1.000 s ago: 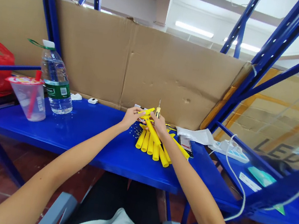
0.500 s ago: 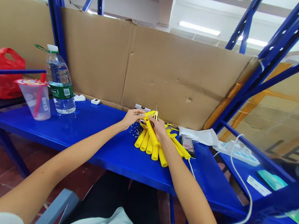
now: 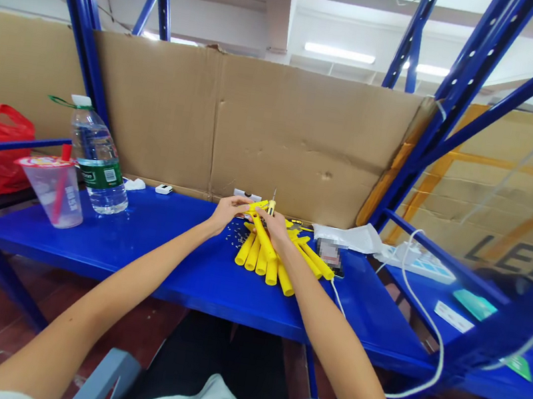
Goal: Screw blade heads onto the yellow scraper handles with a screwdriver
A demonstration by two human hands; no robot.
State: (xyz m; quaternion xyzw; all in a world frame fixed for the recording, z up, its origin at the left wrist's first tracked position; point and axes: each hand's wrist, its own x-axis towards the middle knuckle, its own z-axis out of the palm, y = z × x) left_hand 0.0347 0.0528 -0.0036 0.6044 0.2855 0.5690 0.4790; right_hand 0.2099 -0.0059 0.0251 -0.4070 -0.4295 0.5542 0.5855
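My left hand point(image 3: 228, 212) is closed, its fingertips pinching the head end of a yellow plastic tube point(image 3: 266, 240). The tube slants down towards me over a fan of similar yellow tubes point(image 3: 271, 272) on the blue table. Closed beside it, my right hand point(image 3: 276, 227) grips a small screwdriver point(image 3: 272, 206) with a yellow and dark handle, its thin shaft pointing up. The right fingers also lie against the held tube; their exact grip is partly hidden. Tiny screws point(image 3: 234, 237) are scattered on the table beside the left hand.
On the left of the blue table point(image 3: 149, 235) stand a water bottle point(image 3: 100, 166) and a plastic cup with a red straw point(image 3: 53, 189). A phone point(image 3: 331, 255) and a white bag point(image 3: 349, 235) lie right of the tubes. A white cable point(image 3: 423, 312) loops over the right edge. Cardboard point(image 3: 282, 128) walls the back.
The view has shifted slightly, so the whole scene sits a little further left. Both hands keep the same hold on the tube and screwdriver, with hardly any movement.
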